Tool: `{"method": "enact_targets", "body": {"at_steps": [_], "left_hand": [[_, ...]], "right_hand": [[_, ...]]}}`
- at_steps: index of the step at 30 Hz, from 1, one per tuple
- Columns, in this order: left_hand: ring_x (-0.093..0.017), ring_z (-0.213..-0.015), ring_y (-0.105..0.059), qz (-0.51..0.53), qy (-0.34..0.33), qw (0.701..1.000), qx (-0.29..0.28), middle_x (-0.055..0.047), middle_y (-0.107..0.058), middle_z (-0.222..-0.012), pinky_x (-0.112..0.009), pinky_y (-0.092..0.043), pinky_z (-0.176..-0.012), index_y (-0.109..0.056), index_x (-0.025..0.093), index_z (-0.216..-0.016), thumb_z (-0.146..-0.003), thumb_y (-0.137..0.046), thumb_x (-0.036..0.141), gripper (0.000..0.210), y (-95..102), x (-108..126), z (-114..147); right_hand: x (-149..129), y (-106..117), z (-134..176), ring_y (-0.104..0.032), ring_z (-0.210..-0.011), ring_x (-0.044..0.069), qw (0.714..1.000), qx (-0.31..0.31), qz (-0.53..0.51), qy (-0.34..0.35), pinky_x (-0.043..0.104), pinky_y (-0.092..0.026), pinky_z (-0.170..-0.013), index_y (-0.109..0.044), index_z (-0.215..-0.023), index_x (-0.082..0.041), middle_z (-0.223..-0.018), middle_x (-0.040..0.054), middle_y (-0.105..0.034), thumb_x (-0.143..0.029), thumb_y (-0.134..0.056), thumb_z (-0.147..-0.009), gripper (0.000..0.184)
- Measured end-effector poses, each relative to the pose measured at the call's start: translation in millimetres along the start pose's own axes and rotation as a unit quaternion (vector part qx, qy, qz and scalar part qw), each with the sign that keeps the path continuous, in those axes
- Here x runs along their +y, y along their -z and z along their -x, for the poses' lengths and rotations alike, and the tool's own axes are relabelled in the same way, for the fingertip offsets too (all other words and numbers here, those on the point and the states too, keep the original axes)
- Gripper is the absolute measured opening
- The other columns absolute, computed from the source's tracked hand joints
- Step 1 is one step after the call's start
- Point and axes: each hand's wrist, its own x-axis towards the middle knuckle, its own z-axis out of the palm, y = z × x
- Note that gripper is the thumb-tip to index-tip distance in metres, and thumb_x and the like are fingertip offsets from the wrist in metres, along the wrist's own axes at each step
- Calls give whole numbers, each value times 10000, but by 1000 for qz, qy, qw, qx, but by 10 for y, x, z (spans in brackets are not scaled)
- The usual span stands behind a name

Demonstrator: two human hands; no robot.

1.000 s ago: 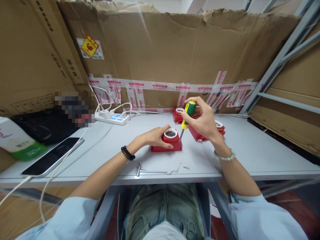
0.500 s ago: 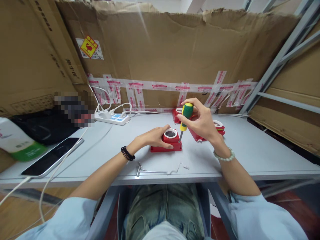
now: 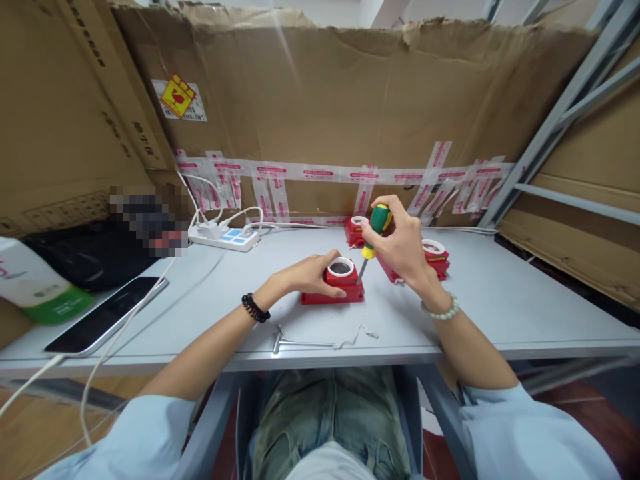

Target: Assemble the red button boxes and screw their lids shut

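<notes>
At table centre, we steady the red block (image 3: 333, 288) with our left hand (image 3: 305, 275), fingers closed on it; our right hand (image 3: 400, 247) grips the screwdriver (image 3: 373, 237), tip at its right corner; fastening appears unfinished.

A makeshift workshop or storeroom corner: a grey bench (image 3: 500, 300) walled in by taped cardboard sheets (image 3: 350, 100), with metal racking (image 3: 565, 113) alongside.

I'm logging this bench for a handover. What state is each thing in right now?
Red plastic block with white ring: flat on the grey table, steadied by the left hand.
Green-and-yellow-handled screwdriver: gripped by the right hand, tilted, tip at the block's right edge.
Black smartphone: screen dark, cable attached.
White power strip: plugs inserted.
Metal T-shaped tool: lying untouched.
</notes>
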Motion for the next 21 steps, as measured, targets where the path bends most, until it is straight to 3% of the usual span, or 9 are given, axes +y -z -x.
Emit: {"method": "enact_targets", "body": {"at_steps": [21], "left_hand": [[-239,-762,-606,10,1,1000,-2,-46,-675,-911,-292,-403,-643,-460,223,-1153,-679,-692,611,656,8,-12,-2]], "right_hand": [[81,-21,-25,-469,-575,123,997,40,61,-33,262,-382,-617,-552,-892,-209,-677,-36,-544,-265,-600,-760,150]]}}
